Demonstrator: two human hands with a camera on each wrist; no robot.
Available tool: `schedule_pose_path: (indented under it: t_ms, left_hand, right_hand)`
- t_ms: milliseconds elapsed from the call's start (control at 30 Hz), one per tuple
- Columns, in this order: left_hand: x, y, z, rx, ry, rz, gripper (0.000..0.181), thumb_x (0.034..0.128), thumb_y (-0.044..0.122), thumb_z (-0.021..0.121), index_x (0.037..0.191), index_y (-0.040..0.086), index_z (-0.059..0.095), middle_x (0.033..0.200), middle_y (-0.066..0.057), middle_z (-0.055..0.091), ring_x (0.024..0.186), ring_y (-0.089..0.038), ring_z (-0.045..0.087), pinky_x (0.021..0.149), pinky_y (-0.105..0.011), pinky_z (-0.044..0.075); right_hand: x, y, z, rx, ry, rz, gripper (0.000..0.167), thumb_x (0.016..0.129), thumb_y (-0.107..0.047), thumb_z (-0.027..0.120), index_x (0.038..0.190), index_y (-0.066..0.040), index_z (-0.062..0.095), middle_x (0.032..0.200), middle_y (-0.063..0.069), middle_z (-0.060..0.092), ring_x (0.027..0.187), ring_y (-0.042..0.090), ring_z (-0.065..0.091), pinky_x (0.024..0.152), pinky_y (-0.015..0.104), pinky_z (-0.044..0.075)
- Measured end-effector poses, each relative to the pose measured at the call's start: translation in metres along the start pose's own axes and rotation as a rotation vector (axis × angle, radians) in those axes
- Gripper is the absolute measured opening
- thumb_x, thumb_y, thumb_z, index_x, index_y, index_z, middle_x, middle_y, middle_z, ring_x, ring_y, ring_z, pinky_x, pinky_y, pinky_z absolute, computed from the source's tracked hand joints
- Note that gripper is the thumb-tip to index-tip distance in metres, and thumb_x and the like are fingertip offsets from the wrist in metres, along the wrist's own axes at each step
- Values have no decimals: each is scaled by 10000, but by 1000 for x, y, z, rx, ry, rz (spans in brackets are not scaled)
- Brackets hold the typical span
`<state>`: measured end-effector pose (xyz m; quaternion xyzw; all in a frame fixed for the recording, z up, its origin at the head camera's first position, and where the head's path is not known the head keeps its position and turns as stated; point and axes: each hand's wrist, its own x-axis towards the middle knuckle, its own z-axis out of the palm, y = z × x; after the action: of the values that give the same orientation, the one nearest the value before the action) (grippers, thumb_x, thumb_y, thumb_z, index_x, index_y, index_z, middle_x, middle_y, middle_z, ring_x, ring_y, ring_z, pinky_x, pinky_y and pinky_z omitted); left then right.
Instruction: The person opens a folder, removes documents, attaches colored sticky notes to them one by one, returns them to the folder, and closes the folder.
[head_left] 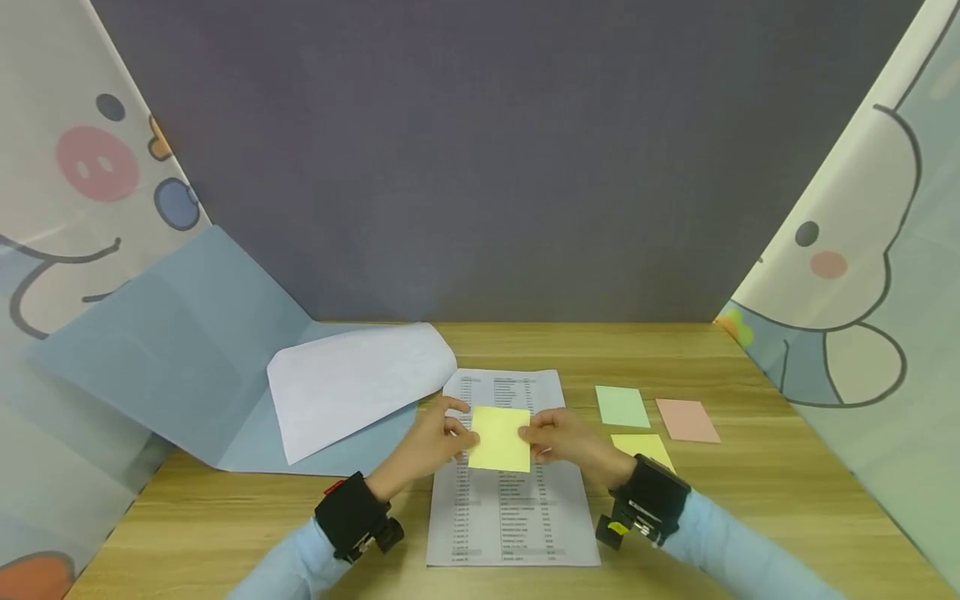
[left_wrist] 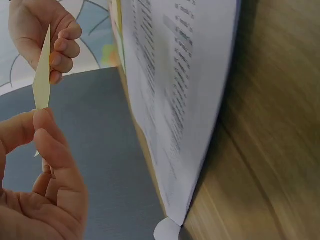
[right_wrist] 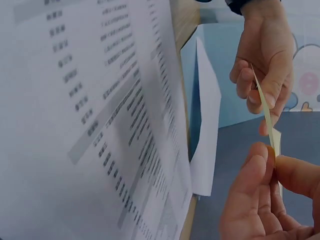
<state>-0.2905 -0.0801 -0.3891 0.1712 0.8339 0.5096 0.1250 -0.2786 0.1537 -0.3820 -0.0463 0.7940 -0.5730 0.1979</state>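
A yellow sticky note [head_left: 499,439] is held up above a printed sheet [head_left: 517,521]. My left hand [head_left: 437,439] pinches its left edge between thumb and fingers. At the right edge, my right hand [head_left: 570,439] pinches it the same way. Both wrist views show the sticky note [left_wrist: 43,82] almost edge-on, apart from the paper. The sheet carries columns of small text with some grey-shaded rows. Close by my right wrist lies a yellow sticky-note pad [head_left: 643,447], partly hidden by the hand and wrist.
Right of the sheet lie a green pad [head_left: 622,407] and a pink pad [head_left: 687,420]. An open blue folder [head_left: 247,442] stands at the left with white paper [head_left: 360,383] inside, its cover leaning on the side wall. A dark panel [head_left: 480,167] closes off the back of the wooden table [head_left: 795,517].
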Motion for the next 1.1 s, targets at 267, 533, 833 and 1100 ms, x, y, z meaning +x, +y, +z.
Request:
schedule_pose_path:
  t_ms: [267, 533, 833, 1100]
  left_hand:
    - [14, -10, -1, 66, 29, -26, 407, 867, 208, 617, 1191, 13, 465, 827, -48, 661, 652, -212, 623, 540, -267, 443]
    - [21, -13, -9, 521, 132, 110, 235, 866, 139, 572, 1069, 35, 629, 919, -80, 661, 674, -140, 582, 538, -238, 447]
    - [24, -24, -3, 842, 21, 237, 318, 871, 145, 592, 1149, -7, 614, 829, -55, 599, 643, -110, 464, 555, -214, 390]
    - [27, -27, 0, 860, -82, 134, 500, 847, 307, 632, 1243, 13, 556, 994, -103, 600, 720, -136, 499, 627, -266, 446]
  right_hand:
    - [30, 9, 1, -20, 48, 49, 201, 876, -200, 613, 862, 0, 625, 686, 21, 573, 623, 122, 549, 634, 254, 500]
    - [47, 9, 1, -17, 54, 99, 174, 881, -171, 598, 833, -5, 612, 665, 18, 548, 566, 87, 536, 587, 204, 504]
    - [59, 19, 0, 1, 32, 139, 171, 869, -148, 594, 862, 23, 584, 655, 23, 570, 521, 59, 556, 532, 165, 491]
    - [63, 23, 7, 10, 68, 191, 133, 847, -127, 599, 839, 5, 586, 687, 45, 572, 520, 73, 558, 508, 169, 493]
